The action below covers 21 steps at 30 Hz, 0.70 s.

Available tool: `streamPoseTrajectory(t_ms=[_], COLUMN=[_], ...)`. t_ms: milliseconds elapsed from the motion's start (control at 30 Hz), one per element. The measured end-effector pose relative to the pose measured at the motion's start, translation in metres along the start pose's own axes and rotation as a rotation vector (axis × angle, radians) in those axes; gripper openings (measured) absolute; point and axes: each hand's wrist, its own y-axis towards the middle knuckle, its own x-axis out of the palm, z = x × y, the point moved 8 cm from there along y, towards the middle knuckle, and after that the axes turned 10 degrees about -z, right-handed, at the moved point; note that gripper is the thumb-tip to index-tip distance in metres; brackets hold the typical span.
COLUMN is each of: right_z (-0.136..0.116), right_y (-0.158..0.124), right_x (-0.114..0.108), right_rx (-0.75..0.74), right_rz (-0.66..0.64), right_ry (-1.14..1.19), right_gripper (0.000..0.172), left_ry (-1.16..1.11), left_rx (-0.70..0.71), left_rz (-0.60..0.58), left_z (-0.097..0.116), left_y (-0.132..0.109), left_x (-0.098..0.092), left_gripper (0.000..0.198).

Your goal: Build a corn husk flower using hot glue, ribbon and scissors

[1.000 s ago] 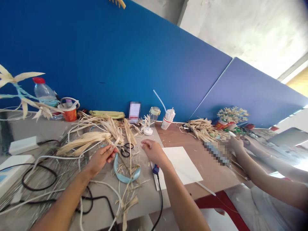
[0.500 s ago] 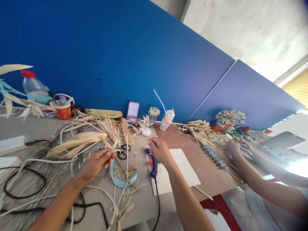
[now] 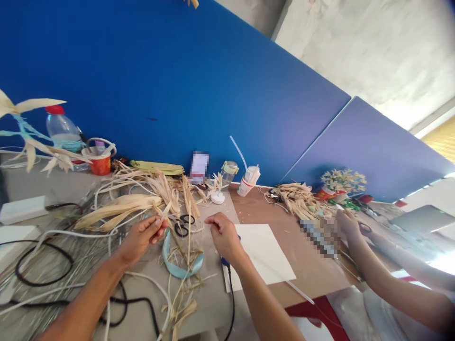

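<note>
My left hand pinches a small piece of dried husk just above a light blue ribbon loop. A short way to the right, my right hand is closed in a pinch, but what it holds is too small to name. It covers most of a blue glue gun lying on the edge of a white sheet. Black-handled scissors lie between my two hands. A pile of dried husk leaves spreads behind my left hand.
Black and white cables cross the left of the table. A water bottle and red cup stand at the back left, a white cup at the middle. Another person's hand works at the right beside more husks.
My right hand moved back toward me and down over the glue gun, which showed more half a second ago. My left hand stays pinched on the husk piece.
</note>
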Motion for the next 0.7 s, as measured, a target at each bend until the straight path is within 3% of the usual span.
streamPoseTrajectory(t_ms=[100, 233, 367, 467, 600, 700], right_z=[0.007, 0.017, 0.021, 0.027, 0.025, 0.025], right_y=[0.011, 0.023, 0.033, 0.04, 0.041, 0.029], right_x=[0.015, 0.029, 0.036, 0.036, 0.047, 0.066], right_rx=[0.024, 0.071, 0.062, 0.14, 0.29, 0.381], right_rz=[0.004, -0.007, 0.001, -0.004, -0.17, -0.343], right_ry=[0.03, 0.115, 0.184, 0.178, -0.057, -0.338], right_gripper=[0.033, 0.026, 0.024, 0.026, 0.035, 0.05], left_ry=[-0.082, -0.133, -0.152, -0.16, -0.147, -0.108], left_rx=[0.017, 0.024, 0.018, 0.0, 0.002, 0.0], left_rz=[0.018, 0.03, 0.039, 0.048, 0.057, 0.05], left_z=[0.005, 0.005, 0.001, 0.0, 0.0, -0.002], left_y=[-0.001, -0.001, 0.0, -0.001, -0.001, 0.0], left_x=[0.001, 0.0, -0.003, -0.004, -0.005, -0.006], left_gripper=[0.029, 0.027, 0.026, 0.027, 0.028, 0.029])
